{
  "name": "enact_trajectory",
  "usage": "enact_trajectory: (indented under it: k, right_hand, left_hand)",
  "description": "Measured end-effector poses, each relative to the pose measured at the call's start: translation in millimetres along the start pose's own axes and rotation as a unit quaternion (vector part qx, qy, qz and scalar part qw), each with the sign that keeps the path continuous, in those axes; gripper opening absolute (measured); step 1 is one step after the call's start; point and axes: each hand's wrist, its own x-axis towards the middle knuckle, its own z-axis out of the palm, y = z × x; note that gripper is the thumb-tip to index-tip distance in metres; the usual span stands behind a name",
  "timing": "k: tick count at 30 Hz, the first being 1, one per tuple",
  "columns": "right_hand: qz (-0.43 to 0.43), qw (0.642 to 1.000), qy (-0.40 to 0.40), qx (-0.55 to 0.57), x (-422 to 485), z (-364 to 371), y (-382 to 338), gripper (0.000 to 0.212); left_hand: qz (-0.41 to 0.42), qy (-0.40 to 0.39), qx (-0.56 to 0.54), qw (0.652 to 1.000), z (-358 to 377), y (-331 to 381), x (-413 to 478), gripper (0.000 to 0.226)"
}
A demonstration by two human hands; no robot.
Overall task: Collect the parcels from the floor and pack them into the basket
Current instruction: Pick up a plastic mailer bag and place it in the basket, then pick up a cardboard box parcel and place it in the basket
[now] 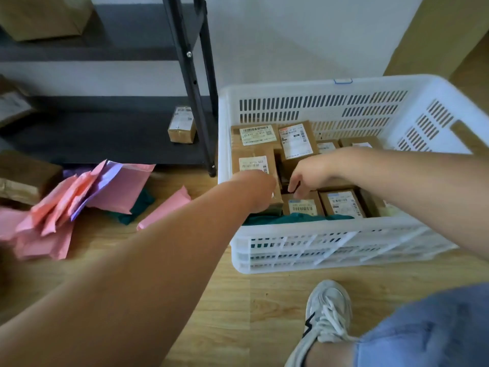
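Note:
A white slatted plastic basket [330, 242] stands on the wood floor, holding several brown cardboard parcels with white labels and a dark green bag [293, 218] at its front. My left hand [260, 192] reaches in over the left side and grips a tall brown box [255, 161] standing on end. My right hand [311, 172] hovers over the middle boxes with fingers spread and curled down, touching box edges. On the floor to the left lies a heap of pink and purple mailer bags [79, 197], with another green bag [140, 205] under them.
A black metal shelf unit [195, 83] stands left of the basket, with one small labelled box [182, 125] on its bottom shelf. More brown boxes [23, 178] sit at the far left. My sneaker [322, 316] and knee are in front of the basket.

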Motion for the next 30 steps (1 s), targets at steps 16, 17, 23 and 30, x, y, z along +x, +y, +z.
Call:
enact_trajectory:
  k: [16, 17, 23, 30]
  right_hand:
    - [-0.075, 0.922, 0.358, 0.128, -65.5, -26.6, -160.9, 0.077]
    - [-0.089, 0.922, 0.356, 0.122, -65.2, -23.2, -176.1, 0.077]
    - [-0.159, 0.932, 0.295, 0.141, -36.4, -10.6, -265.9, 0.074]
    - [-0.21, 0.936, 0.243, 0.141, 5.6, -1.2, -354.9, 0.066]
  left_hand:
    - [-0.253, 0.223, -0.003, 0.942, 17.3, -157.5, -136.5, 0.053]
    - [-0.272, 0.217, -0.007, 0.937, 21.9, -169.7, -145.8, 0.053]
    - [-0.39, 0.199, -0.044, 0.898, 61.4, -235.1, -199.4, 0.053]
    - [-0.538, 0.153, -0.192, 0.806, 100.4, -299.0, -232.7, 0.055]
